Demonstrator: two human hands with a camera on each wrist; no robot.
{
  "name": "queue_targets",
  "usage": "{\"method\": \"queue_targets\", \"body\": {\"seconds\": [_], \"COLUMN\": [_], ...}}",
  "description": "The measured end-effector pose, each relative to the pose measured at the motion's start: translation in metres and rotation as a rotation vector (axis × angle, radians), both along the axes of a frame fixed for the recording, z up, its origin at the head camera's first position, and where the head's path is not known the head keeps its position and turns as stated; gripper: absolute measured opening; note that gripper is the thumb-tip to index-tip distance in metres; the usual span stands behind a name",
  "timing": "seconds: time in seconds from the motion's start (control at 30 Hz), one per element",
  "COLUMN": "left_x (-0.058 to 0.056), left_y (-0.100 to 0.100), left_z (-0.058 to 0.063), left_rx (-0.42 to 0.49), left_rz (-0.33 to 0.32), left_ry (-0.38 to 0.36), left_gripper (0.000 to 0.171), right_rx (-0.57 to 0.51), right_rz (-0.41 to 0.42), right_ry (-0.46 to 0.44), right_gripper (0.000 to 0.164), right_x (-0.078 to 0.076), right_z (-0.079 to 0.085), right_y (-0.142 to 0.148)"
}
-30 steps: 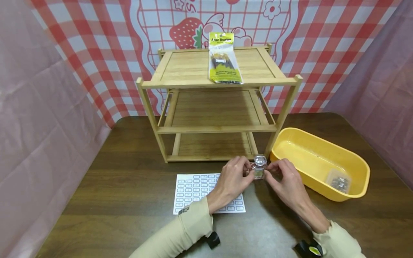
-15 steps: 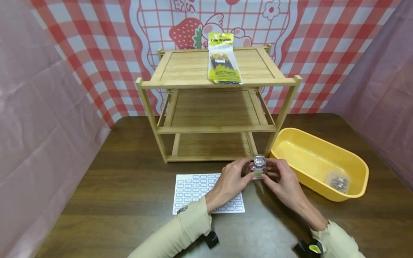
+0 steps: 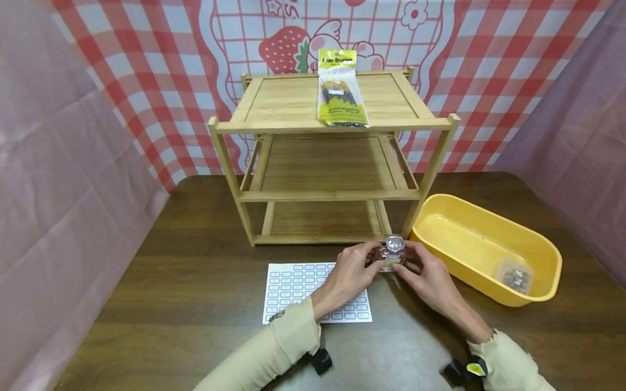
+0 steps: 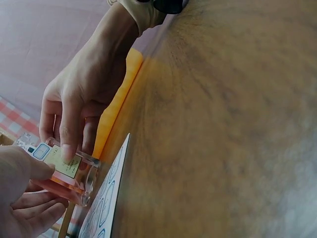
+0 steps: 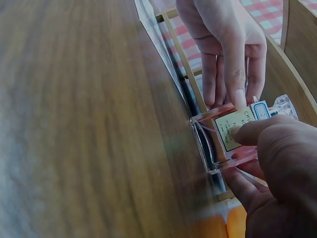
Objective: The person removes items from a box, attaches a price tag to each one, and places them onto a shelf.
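A small clear perfume bottle [image 3: 393, 256] with pinkish liquid and a faceted stopper is gripped between both hands, in front of the rack's right front leg. My left hand [image 3: 351, 272] holds its left side, thumb in front and fingers behind. On the other side my right hand [image 3: 432, 279] does the same, its thumb pressing the pale yellow label [image 5: 231, 130]. Above that label, near the neck, a small blue-bordered sticker [image 5: 260, 110] shows in the right wrist view. Partly under the left forearm lies a white sheet of blue-bordered stickers [image 3: 288, 288].
A three-tier wooden rack [image 3: 337, 194] stands behind the hands, a packet of artist brushes [image 3: 339, 92] on its top shelf. To the right, a yellow basin [image 3: 455, 233] contains a small clear box [image 3: 515, 276] of shiny bits. Everything stands on a brown wooden table [image 3: 171, 304].
The right fingers have moved from the bottle's edge to wrap behind it, and the right thumb has come onto its front. The left hand keeps its hold.
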State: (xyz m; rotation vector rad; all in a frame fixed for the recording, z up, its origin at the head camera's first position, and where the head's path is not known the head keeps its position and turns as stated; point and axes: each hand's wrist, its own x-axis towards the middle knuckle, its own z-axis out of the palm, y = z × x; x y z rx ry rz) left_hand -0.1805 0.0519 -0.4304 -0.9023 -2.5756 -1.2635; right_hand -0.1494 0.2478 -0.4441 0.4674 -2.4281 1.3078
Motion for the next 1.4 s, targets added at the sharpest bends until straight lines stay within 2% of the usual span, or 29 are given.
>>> {"method": "queue_targets", "body": {"seconds": [0.3,0.6,0.83,1.07,1.3,1.4], "left_x": [0.001,0.004,0.007,0.008,0.013,0.014], "left_y": [-0.001,-0.004,-0.011,-0.021,-0.034,-0.039], "left_z": [0.0,0.006,0.017,0.031,0.045,0.052], "left_rx": [0.009,0.011,0.04,0.112,0.172,0.202], "left_rz": [-0.015,-0.048,-0.093,-0.152,-0.17,-0.172], "left_ry": [0.002,-0.005,-0.029,-0.068,-0.138,-0.137], "left_gripper": [0.025,0.03,0.035,0.036,0.037,0.036], "right_rx": [0.027,0.035,-0.029,-0.076,-0.113,-0.139], "right_rz": [0.004,0.009,0.07,0.095,0.142,0.166], "right_ry": [-0.003,0.007,0.01,-0.064,-0.096,-0.082], "right_gripper": [0.043,0.04,0.039,0.033,0.03,0.03], "right_x": [0.001,0.006,0.009,0.014,0.017,0.017], "right_z": [0.0,0.009,0.019,0.033,0.049,0.055], "right_y": [0.003,0.006,0.006,0.002,-0.004,-0.008]}}
